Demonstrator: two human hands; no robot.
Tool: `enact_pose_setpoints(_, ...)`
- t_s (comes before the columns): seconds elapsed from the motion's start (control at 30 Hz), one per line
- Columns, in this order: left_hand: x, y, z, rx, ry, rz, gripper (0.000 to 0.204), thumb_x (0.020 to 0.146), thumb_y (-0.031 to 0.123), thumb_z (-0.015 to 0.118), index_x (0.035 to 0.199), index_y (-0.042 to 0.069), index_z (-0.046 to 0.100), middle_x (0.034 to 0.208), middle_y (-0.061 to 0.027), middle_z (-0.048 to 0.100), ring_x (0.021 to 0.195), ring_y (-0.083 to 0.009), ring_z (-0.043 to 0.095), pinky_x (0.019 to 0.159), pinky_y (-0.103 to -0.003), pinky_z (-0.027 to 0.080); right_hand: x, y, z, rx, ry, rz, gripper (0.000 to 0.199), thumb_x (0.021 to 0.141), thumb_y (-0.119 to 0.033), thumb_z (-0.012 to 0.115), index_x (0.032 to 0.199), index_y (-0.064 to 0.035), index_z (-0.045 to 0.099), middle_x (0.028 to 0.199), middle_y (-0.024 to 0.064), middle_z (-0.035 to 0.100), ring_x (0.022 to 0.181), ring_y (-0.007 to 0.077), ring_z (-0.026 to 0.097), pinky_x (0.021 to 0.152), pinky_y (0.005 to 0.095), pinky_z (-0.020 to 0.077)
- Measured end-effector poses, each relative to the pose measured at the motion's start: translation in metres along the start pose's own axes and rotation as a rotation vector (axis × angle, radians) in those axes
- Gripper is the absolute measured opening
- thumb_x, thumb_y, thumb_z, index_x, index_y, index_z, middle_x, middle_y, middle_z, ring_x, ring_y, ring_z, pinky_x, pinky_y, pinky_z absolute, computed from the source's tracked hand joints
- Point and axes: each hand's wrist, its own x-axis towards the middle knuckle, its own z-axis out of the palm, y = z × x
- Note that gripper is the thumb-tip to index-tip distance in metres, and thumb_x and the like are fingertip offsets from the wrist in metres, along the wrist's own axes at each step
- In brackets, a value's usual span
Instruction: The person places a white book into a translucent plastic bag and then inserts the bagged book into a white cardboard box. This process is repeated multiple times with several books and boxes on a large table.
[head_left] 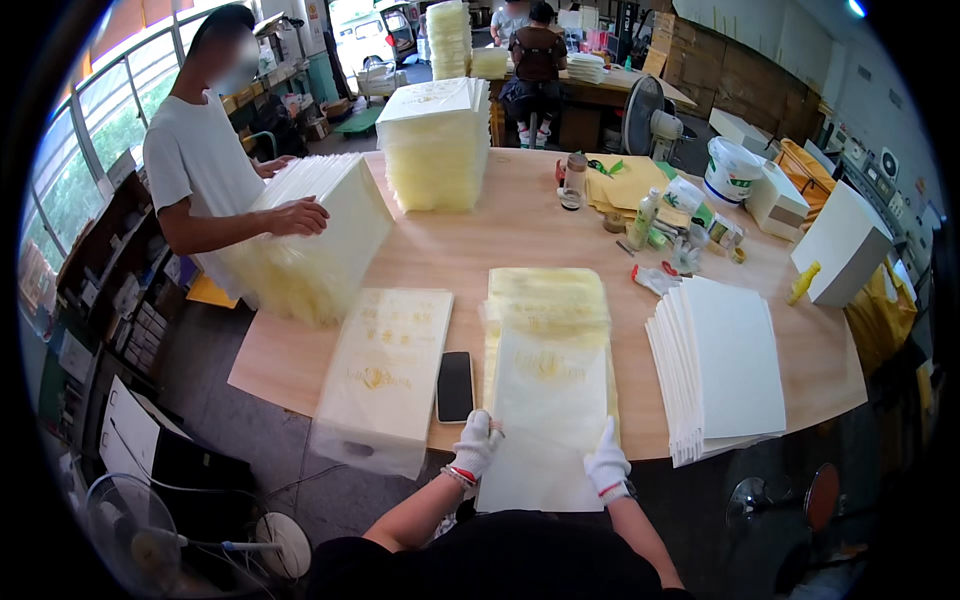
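In front of me a white board lies lengthwise, its near end reaching past the table edge. Its far part shows gold print, seemingly through a translucent plastic bag; I cannot tell exactly where the bag ends. Beneath is a pile of yellowish printed bags. My left hand, in a white glove, is closed on the board's left edge. My right hand, gloved too, grips its right edge with the thumb up. To the right lies a fanned stack of white boards.
Left of me lie a printed bag pile and a black phone. A co-worker holds a large bundle of bags. A tall bag stack stands behind. Bottles, tape and a white bucket occupy the far right.
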Motion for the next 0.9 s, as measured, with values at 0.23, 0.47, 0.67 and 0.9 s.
enact_pose_setpoints(0.23, 0.076, 0.044, -0.032, -0.145, -0.346, -0.283, 0.071, 0.08, 0.044, 0.055, 0.134, 0.005, 0.029, 0.115, -0.0163, 0.056, 0.111, -0.0303, 0.052, 0.094, -0.035, 0.036, 0.011, 0.032, 0.007, -0.084, 0.155, -0.088, 0.061, 0.082, -0.021, 0.049, 0.137, -0.0137, 0.022, 0.081, 0.0218, 0.061, 0.071, 0.0394, 0.059, 0.061, 0.0498, 0.0437)
enact_pose_setpoints(0.47, 0.183, 0.05, 0.016, -0.096, -0.204, -0.293, 0.044, 0.085, 0.043, 0.043, 0.101, 0.006, 0.06, 0.106, -0.0198, 0.059, 0.101, -0.0358, 0.054, 0.085, -0.042, 0.042, 0.011, 0.068, 0.029, -0.073, 0.183, -0.103, 0.057, 0.083, -0.022, 0.047, 0.135, -0.011, 0.028, 0.078, 0.0234, 0.06, 0.071, 0.0397, 0.058, 0.062, 0.0516, 0.0427)
enact_pose_setpoints(0.67, 0.205, -0.022, 0.079, 0.002, -0.127, -0.267, 0.042, 0.085, 0.041, 0.041, 0.098, 0.006, 0.061, 0.108, -0.0197, 0.058, 0.102, -0.0365, 0.053, 0.086, -0.042, 0.042, -0.007, 0.066, 0.024, -0.003, 0.25, -0.105, 0.061, 0.078, -0.018, 0.052, 0.134, -0.0094, 0.028, 0.08, 0.0245, 0.061, 0.074, 0.0417, 0.058, 0.066, 0.0515, 0.0435)
enact_pose_setpoints(0.9, 0.187, 0.048, 0.052, -0.093, -0.132, -0.209, 0.039, 0.083, 0.037, 0.042, 0.096, 0.005, 0.061, 0.103, -0.0195, 0.059, 0.098, -0.0371, 0.055, 0.084, -0.042, 0.042, -0.007, 0.071, 0.022, -0.031, 0.254, -0.051, 0.063, 0.076, -0.015, 0.052, 0.134, -0.0093, 0.028, 0.08, 0.0236, 0.061, 0.075, 0.0416, 0.058, 0.066, 0.0504, 0.0441)
